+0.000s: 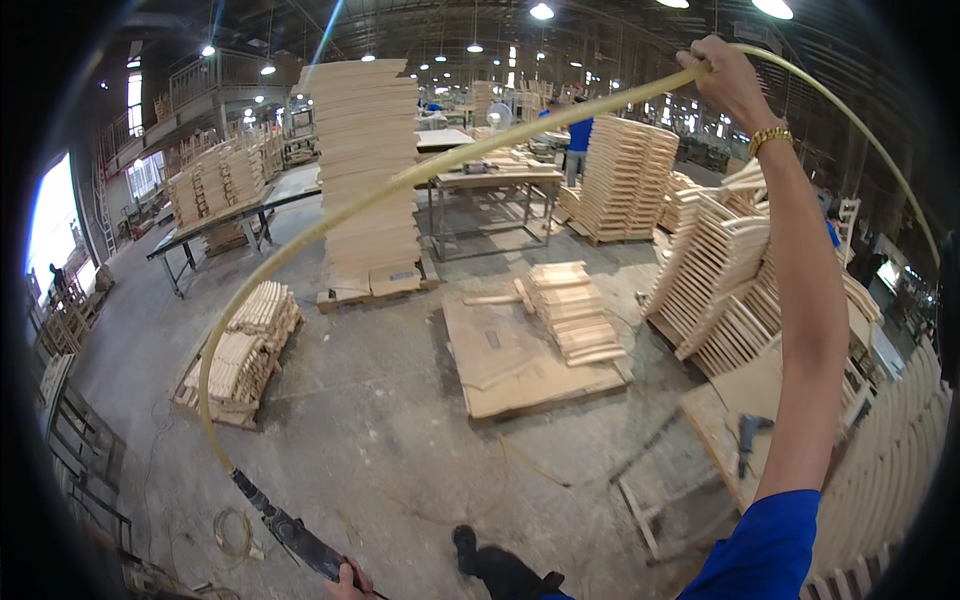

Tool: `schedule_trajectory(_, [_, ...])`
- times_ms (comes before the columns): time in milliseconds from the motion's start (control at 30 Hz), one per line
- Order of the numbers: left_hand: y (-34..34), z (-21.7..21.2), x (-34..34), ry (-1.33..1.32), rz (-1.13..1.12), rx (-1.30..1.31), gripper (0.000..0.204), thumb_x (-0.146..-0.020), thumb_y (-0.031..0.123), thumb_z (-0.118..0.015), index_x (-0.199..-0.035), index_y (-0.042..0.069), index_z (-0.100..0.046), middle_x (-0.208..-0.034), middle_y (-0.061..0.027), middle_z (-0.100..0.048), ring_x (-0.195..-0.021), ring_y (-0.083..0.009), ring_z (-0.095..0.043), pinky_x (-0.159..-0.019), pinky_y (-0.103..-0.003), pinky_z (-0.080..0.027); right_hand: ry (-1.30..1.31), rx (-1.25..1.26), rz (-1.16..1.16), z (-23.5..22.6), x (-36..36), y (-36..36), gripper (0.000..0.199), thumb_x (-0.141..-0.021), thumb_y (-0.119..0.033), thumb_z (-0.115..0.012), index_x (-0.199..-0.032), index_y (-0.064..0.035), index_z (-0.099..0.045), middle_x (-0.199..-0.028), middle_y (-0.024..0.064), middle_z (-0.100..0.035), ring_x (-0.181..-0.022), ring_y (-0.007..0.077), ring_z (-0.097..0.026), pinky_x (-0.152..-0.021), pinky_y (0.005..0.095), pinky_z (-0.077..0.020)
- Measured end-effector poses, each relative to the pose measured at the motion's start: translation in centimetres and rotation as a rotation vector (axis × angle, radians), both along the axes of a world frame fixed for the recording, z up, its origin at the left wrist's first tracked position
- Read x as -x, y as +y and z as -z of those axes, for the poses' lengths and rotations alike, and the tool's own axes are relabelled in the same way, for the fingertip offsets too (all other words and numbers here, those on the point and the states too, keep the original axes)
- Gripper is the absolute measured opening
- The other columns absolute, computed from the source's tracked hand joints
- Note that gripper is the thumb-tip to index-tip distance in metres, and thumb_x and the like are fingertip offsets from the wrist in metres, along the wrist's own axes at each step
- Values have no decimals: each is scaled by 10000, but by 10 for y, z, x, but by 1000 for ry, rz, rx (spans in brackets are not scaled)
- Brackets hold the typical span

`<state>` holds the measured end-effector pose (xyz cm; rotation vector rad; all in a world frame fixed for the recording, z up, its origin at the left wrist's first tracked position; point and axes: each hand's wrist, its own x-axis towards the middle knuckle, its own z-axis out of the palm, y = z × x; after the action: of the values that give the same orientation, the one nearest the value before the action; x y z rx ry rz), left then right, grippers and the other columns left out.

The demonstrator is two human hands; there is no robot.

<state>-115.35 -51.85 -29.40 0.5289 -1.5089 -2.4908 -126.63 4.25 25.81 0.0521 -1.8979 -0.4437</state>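
Above the workshop floor [350, 400], a long yellowish hose [450, 160] bows across the whole view, running down on the left to a dark, long-bodied tool [300, 540]. The right hand [725, 80], raised high, is closed around the hose; the left hand [348, 580], low at the lower edge, is wrapped around the rear of the tool. The step in hand looks like lifting or clearing the hose while carrying the tool. The next move, I judge, calls for keeping the tool steady and the hose free of sharp bends.

Around this, a tall stack of boards [365, 170] rises behind the hose. To the right stand slatted wooden frames [715, 265] and a stack of curved pieces [628, 175], with a metal-legged bench [495, 180] farther back. Ahead on the floor lies a flat panel [480, 380] bearing a pile of slats [578, 315]. A gun-shaped tool [750, 440] rests on the right. Underfoot, a thin line [535, 468] trails before the shoe [465, 550] and could snag a step.
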Motion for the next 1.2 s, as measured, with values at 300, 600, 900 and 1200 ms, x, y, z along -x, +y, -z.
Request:
schedule_trajectory(300, [19, -21, 261, -149, -199, -13, 174, -868, 193, -576, -742, 89, -515, -556, 10, -428, -404, -94, -332, -373, -240, -245, -129, -185, -35, 14, 323, -18, 265, -834, -275, -568, -736, -30, -592, -759, 107, -550, -702, 278, -548, -686, 374, -438])
schedule_trajectory(600, [-12, 4, 513, -131, -252, 118, 214, -847, 181, -599, -683, 90, -496, -561, 15, -432, -433, -79, -359, -391, -228, -258, -86, 90, 369, 67, 582, -24, 197, -768, -231, -539, -750, -71, -653, -700, 122, -643, -631, 281, -637, -543, 429, -481])
schedule_trajectory(900, [127, -54, 889, 66, 232, 317, 258, -857, 267, -579, -691, 85, -502, -551, 10, -445, -422, -92, -381, -380, -255, -281, -660, 252, -29, 239, 837, -35, 179, -684, -237, -583, -655, -68, -634, -586, 114, -590, -567, 301, -575, -519, 407, -452])
schedule_trajectory(1200, [315, -61, 1148, 319, 548, 350, 240, -868, 281, -552, -749, 80, -497, -570, 20, -428, -413, -68, -354, -372, -230, -257, -392, 1154, -476, 354, 1029, -13, 205, -626, -181, -603, -595, 21, -591, -624, 224, -584, -637, 354, -604, -567, 415, -467])
